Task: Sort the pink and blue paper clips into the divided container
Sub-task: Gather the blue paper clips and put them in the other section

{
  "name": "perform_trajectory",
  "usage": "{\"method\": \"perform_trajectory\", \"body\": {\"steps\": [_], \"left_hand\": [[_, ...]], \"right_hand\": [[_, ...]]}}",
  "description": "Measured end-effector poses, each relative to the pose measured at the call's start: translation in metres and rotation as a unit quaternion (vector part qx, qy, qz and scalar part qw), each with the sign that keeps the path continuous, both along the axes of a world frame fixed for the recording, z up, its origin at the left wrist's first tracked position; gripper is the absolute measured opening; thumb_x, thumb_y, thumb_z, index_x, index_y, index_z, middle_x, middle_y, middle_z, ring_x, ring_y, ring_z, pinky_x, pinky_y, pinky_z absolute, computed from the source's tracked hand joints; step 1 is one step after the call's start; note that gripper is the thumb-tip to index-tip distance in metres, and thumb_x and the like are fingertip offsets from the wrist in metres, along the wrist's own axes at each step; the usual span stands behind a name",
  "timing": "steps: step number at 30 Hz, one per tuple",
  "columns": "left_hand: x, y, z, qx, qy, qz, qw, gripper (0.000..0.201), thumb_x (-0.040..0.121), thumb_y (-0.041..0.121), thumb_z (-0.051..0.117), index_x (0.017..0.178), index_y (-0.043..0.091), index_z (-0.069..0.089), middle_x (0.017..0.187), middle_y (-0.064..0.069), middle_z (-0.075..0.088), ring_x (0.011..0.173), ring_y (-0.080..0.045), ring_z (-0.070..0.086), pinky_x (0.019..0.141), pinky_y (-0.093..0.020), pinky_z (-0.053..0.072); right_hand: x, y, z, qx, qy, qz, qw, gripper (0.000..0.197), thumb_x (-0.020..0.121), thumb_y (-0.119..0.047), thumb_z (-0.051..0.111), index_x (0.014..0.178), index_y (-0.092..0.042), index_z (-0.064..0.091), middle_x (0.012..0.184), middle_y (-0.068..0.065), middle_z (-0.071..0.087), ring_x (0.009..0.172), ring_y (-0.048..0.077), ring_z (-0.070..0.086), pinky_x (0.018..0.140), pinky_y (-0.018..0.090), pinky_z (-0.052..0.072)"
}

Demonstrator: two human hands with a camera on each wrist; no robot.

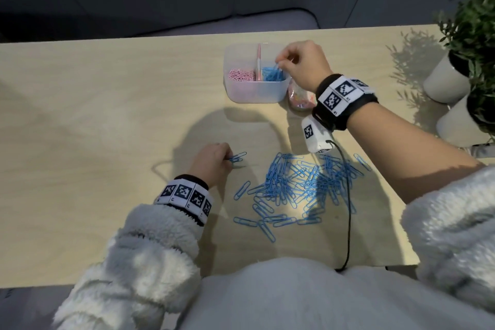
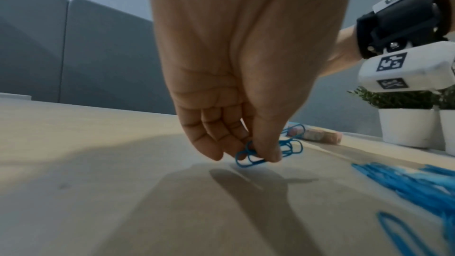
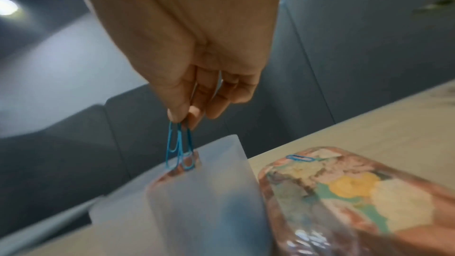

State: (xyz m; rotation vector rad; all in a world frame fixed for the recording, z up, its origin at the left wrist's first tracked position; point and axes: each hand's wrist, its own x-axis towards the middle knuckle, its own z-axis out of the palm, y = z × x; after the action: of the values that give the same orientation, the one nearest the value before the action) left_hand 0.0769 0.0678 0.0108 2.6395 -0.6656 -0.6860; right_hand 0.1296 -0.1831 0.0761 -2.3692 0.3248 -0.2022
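Pinching a few blue clips [image 3: 179,143] between thumb and fingertips, your right hand [image 1: 302,65] is hanging them over the right compartment of the divided container [image 1: 255,94], where a blue heap [image 1: 272,73] is already sitting just below your fingertips; the pink clips [image 1: 241,75] are lying in the left compartment across the divider. Your left hand [image 1: 211,161] is pinching another small bunch of blue clips [image 2: 268,151] down low over the wooden table [image 1: 107,115], fingers curled together. To the right of those fingers, the loose blue pile [image 1: 300,185] is sprawling on the table. A clear packet [image 3: 344,192] is lying just beside the container.
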Motion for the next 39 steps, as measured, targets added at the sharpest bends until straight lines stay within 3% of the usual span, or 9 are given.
{"method": "perform_trajectory", "body": {"steps": [2,7,12,17,23,27,31,35,39], "left_hand": [[0.005,-0.012,0.009,-0.031,0.0,0.007,0.999,0.016,0.086,0.006,0.053,0.101,0.004,0.058,0.106,-0.016,0.061,0.101,-0.032,0.054,0.083,-0.035,0.041],[0.039,-0.056,0.042,-0.108,-0.069,0.016,0.992,0.015,0.089,0.006,0.053,0.102,0.0,0.058,0.108,-0.02,0.06,0.102,-0.033,0.054,0.081,-0.033,0.036],[0.09,-0.117,0.071,-0.106,-0.116,0.042,0.987,0.025,0.087,0.005,0.049,0.111,0.002,0.056,0.119,-0.02,0.057,0.111,-0.033,0.052,0.09,-0.032,0.037],[0.106,-0.15,0.072,-0.041,-0.112,0.007,0.993,0.035,0.086,0.015,0.06,0.117,0.001,0.057,0.12,-0.021,0.06,0.112,-0.035,0.055,0.096,-0.04,0.045],[0.051,-0.139,0.048,-0.144,-0.209,-0.09,0.963,0.025,0.089,0.022,0.05,0.102,0.006,0.065,0.105,-0.018,0.061,0.103,-0.037,0.055,0.09,-0.045,0.045],[-0.004,-0.124,-0.001,-0.029,-0.066,-0.181,0.981,0.038,0.087,0.031,0.057,0.121,0.013,0.057,0.128,-0.012,0.054,0.118,-0.032,0.047,0.099,-0.041,0.041],[-0.047,-0.124,-0.018,0.01,-0.063,-0.246,0.967,0.062,0.081,0.051,0.057,0.133,0.021,0.042,0.147,-0.002,0.034,0.136,-0.026,0.028,0.108,-0.043,0.029],[-0.059,-0.119,-0.021,0.014,-0.052,-0.278,0.959,0.07,0.077,0.053,0.062,0.137,0.024,0.038,0.145,-0.003,0.036,0.135,-0.028,0.031,0.109,-0.043,0.032],[-0.058,-0.107,-0.015,-0.029,-0.039,-0.242,0.969,0.078,0.071,0.045,0.072,0.135,0.015,0.039,0.139,-0.007,0.041,0.126,-0.029,0.038,0.107,-0.039,0.034]], "right_hand": [[0.009,-0.004,0.005,0.051,-0.038,-0.038,0.997,0.014,0.084,-0.008,0.06,0.093,-0.006,0.071,0.099,0.008,0.071,0.075,0.005,0.055,0.081,0.021,0.048],[0.008,-0.009,-0.001,0.06,-0.005,-0.076,0.995,0.027,0.086,-0.006,0.052,0.107,-0.007,0.069,0.113,0.007,0.069,0.103,0.015,0.062,0.096,0.023,0.045],[-0.049,-0.021,-0.008,0.089,-0.036,-0.11,0.989,0.027,0.084,-0.001,0.049,0.1,-0.007,0.07,0.102,0.004,0.069,0.091,0.011,0.06,0.085,0.019,0.045],[-0.135,-0.048,-0.029,0.074,0.038,-0.148,0.985,0.018,0.084,-0.004,0.054,0.091,-0.008,0.07,0.093,0.006,0.071,0.076,0.014,0.061,0.075,0.021,0.047],[-0.21,-0.066,-0.064,-0.028,0.263,-0.144,0.954,0.008,0.076,-0.021,0.064,0.076,-0.015,0.058,0.09,0.013,0.056,0.088,0.032,0.059,0.076,0.033,0.045],[-0.214,-0.047,-0.077,-0.057,0.239,-0.179,0.953,0.02,0.081,-0.014,0.058,0.099,-0.006,0.062,0.105,0.023,0.052,0.096,0.04,0.057,0.086,0.038,0.045],[-0.205,-0.017,-0.078,-0.041,0.202,-0.096,0.974,0.031,0.084,-0.007,0.055,0.115,-0.002,0.06,0.112,0.024,0.055,0.105,0.038,0.055,0.093,0.034,0.038],[-0.211,-0.016,-0.069,0.012,0.199,-0.067,0.978,0.034,0.084,-0.012,0.059,0.118,-0.006,0.059,0.112,0.019,0.055,0.106,0.033,0.056,0.094,0.031,0.039],[-0.236,-0.032,-0.062,-0.026,0.293,-0.061,0.954,0.064,0.067,-0.03,0.08,0.12,-0.005,0.053,0.115,0.018,0.049,0.107,0.033,0.053,0.096,0.036,0.042]]}}
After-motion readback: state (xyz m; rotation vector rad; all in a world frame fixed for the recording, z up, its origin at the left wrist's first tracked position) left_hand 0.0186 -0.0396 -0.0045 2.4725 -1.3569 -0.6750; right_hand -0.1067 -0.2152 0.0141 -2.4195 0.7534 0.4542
